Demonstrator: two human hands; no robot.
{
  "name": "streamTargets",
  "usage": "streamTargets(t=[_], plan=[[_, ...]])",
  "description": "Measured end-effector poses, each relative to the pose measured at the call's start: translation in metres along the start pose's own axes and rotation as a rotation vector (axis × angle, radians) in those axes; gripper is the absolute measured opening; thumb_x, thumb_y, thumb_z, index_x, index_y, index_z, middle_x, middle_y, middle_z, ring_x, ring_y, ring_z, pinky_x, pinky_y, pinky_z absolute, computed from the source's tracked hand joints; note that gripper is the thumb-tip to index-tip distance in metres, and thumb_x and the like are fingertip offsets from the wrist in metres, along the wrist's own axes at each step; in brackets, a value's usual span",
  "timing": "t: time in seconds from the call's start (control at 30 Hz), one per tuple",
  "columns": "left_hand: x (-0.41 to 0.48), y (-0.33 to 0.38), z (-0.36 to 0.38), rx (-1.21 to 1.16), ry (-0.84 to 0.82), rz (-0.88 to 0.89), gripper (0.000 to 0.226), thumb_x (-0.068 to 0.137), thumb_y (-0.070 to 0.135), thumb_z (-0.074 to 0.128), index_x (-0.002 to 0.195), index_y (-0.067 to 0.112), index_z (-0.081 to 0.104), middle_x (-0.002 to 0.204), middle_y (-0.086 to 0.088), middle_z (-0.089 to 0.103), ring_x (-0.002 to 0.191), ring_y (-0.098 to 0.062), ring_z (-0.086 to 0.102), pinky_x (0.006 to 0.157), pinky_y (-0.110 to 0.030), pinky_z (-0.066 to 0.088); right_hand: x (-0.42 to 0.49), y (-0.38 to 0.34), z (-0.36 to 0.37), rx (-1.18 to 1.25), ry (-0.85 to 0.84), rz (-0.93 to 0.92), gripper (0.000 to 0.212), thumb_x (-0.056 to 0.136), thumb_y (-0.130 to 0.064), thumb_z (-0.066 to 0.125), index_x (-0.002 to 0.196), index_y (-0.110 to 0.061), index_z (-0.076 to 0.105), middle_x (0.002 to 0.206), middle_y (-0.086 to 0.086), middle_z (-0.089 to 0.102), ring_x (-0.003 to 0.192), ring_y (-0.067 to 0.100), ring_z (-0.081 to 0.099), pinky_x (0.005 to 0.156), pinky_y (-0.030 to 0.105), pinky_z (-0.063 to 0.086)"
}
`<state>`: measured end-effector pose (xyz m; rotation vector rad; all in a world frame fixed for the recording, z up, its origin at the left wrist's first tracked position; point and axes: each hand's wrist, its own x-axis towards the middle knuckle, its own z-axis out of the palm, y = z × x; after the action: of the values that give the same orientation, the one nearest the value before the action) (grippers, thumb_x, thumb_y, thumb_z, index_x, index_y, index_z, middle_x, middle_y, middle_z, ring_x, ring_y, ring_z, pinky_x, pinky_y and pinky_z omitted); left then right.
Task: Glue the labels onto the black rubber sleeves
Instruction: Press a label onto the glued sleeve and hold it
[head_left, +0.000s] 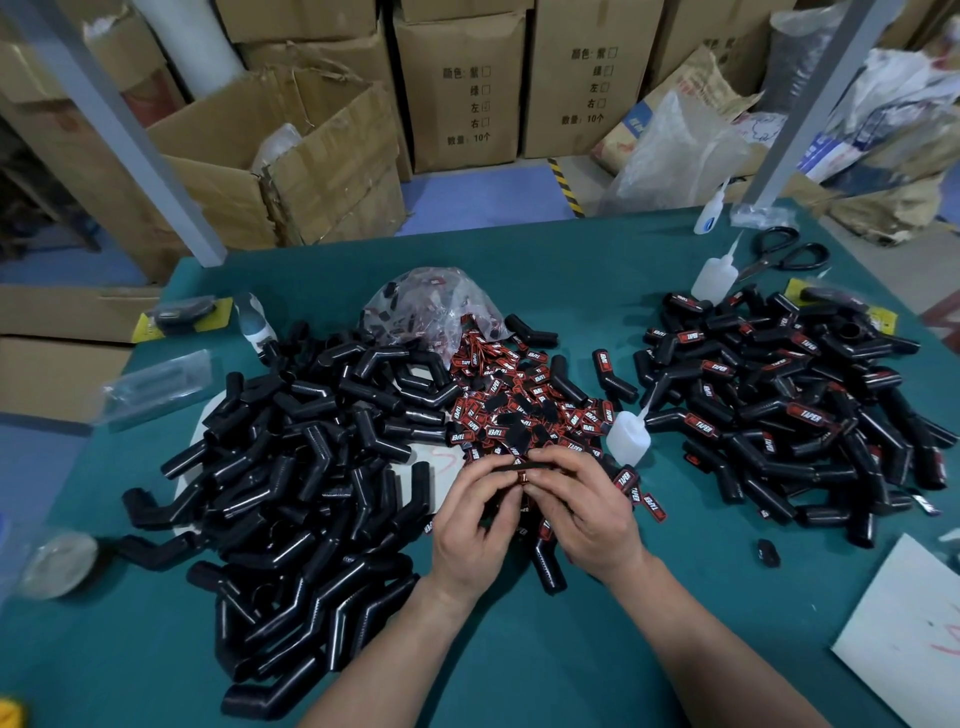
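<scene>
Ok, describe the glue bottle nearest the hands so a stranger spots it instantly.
On the green table, find the heap of red-and-black labels in the middle. The glue bottle sits at its right edge, just beyond the right hand. The other two white bottles stand far back by the scissors.

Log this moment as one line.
hands: left hand and right hand both pinch one sleeve | label: on sleeve, between both hands | glue bottle: set down, untouched
</scene>
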<state>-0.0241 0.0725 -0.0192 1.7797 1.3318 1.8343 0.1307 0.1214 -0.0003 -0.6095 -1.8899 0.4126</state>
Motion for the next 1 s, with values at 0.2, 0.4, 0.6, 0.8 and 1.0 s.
streamTargets(t=[0.2, 0.4, 0.6, 0.8, 1.0], plan=[[0.0004, 0.0005, 0.0002, 0.025, 0.006, -0.008, 0.016, 0.103, 0.018, 0.064, 0.114, 0.006, 0.068, 0.121, -0.004, 0.068, 0.115, -0.019, 0.067, 0.101, -0.03, 0.052, 0.0047, -0.0029, -0.0031, -0.014, -0.002, -0.002, 0.031, 0.089, 0.002, 0.068, 0.119, -0.001, 0.063, 0.12, 0.02, 0.058, 0.11, 0.018, 0.062, 0.093, 0.029, 0.052], [0.0024, 0.001, 0.0002, 0.027, 0.019, -0.013, 0.017, 0.103, 0.02, 0.063, 0.113, 0.007, 0.068, 0.115, -0.009, 0.068, 0.114, -0.015, 0.066, 0.102, -0.026, 0.051, 0.0063, -0.0048, -0.0014, -0.057, -0.041, 0.081, 0.022, 0.092, -0.003, 0.068, 0.11, 0.008, 0.07, 0.118, 0.021, 0.06, 0.106, 0.018, 0.063, 0.091, 0.028, 0.053], [0.0013, -0.0013, -0.0019, 0.001, -0.007, -0.072, 0.022, 0.105, 0.023, 0.061, 0.11, 0.003, 0.07, 0.114, -0.012, 0.068, 0.115, -0.016, 0.066, 0.101, -0.027, 0.051, 0.0069, -0.0073, -0.0035, -0.01, -0.068, 0.156, 0.021, 0.091, -0.008, 0.069, 0.109, 0.004, 0.072, 0.117, 0.014, 0.062, 0.113, 0.011, 0.061, 0.095, 0.024, 0.05], [0.0007, -0.0023, -0.0014, -0.006, -0.012, -0.058, 0.019, 0.104, 0.02, 0.061, 0.114, 0.006, 0.069, 0.115, -0.01, 0.068, 0.113, -0.019, 0.067, 0.099, -0.028, 0.052, 0.0063, -0.0077, -0.0056, 0.034, -0.004, 0.21, 0.021, 0.086, -0.009, 0.076, 0.104, 0.002, 0.073, 0.112, 0.008, 0.066, 0.108, 0.014, 0.065, 0.093, 0.025, 0.052], [0.002, -0.002, -0.0018, 0.003, 0.0, -0.073, 0.017, 0.103, 0.021, 0.063, 0.112, 0.008, 0.07, 0.112, -0.009, 0.069, 0.111, -0.019, 0.068, 0.098, -0.028, 0.053, 0.0086, -0.0094, -0.0078, 0.031, -0.026, 0.206, 0.024, 0.087, -0.01, 0.074, 0.105, 0.006, 0.072, 0.113, 0.01, 0.065, 0.109, 0.015, 0.064, 0.093, 0.025, 0.052]])
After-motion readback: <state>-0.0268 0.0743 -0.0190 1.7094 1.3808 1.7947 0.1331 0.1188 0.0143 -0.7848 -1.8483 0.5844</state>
